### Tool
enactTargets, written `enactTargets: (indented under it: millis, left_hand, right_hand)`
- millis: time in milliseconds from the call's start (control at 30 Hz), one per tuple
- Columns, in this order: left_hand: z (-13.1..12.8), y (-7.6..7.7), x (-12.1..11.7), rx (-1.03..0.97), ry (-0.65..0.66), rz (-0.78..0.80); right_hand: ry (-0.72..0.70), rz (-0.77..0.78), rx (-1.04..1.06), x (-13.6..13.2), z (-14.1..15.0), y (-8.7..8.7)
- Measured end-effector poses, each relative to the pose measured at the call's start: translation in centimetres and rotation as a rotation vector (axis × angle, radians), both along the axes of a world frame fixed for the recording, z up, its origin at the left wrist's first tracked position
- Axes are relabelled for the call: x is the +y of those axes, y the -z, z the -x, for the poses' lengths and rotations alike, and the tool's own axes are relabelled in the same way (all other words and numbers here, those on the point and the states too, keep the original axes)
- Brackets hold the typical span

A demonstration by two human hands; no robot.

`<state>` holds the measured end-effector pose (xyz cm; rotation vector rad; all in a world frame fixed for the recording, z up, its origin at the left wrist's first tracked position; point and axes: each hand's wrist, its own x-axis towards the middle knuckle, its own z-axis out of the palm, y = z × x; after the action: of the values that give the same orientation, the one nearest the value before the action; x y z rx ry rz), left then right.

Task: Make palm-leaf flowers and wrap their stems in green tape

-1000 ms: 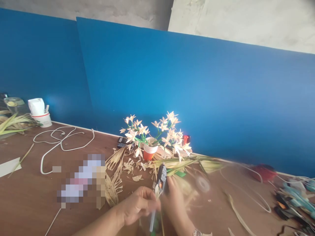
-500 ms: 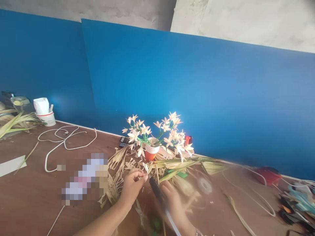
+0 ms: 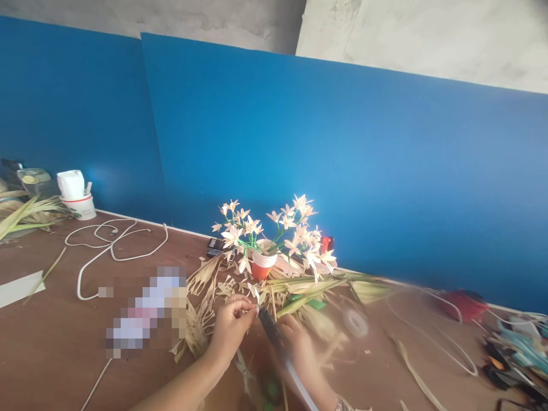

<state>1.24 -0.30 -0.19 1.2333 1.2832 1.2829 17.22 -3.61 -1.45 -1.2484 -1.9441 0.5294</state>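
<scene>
My left hand is pinched shut on a small pale leaf flower low in the middle of the view. My right hand grips a black glue gun, tilted so its nozzle points up-left at my left fingertips. A clear glue stick sticks out of the gun's back toward the bottom edge. Just behind stands an orange paper cup with several cream flowers on green stems.
Dried and green palm strips litter the brown table around my hands. White cables loop at the left, a white cup sits at the far left, and a red object and cluttered tools lie at right. A blue board backs the table.
My left hand rose from low centre toward the leaf pile with the small flower. The glue gun swung from upright to lying tilted, nozzle toward my left fingers. Little has changed in the last half second.
</scene>
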Motion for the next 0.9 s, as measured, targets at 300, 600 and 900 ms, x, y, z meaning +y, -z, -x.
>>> enactTargets:
  millis: [300, 600, 900]
  left_hand:
    - [0.07, 0.24, 0.07, 0.02, -0.015, -0.025]
    - [0.04, -0.06, -0.16, 0.008, -0.019, -0.035]
    - [0.02, -0.51, -0.34, 0.01, -0.034, -0.034]
  right_hand:
    - [-0.001, 0.011, 0.023, 0.15, -0.1, 0.36]
    - [-0.001, 0.036, 0.024, 0.15, -0.18, 0.35]
    - [0.002, 0.061, 0.04, 0.18, -0.15, 0.35]
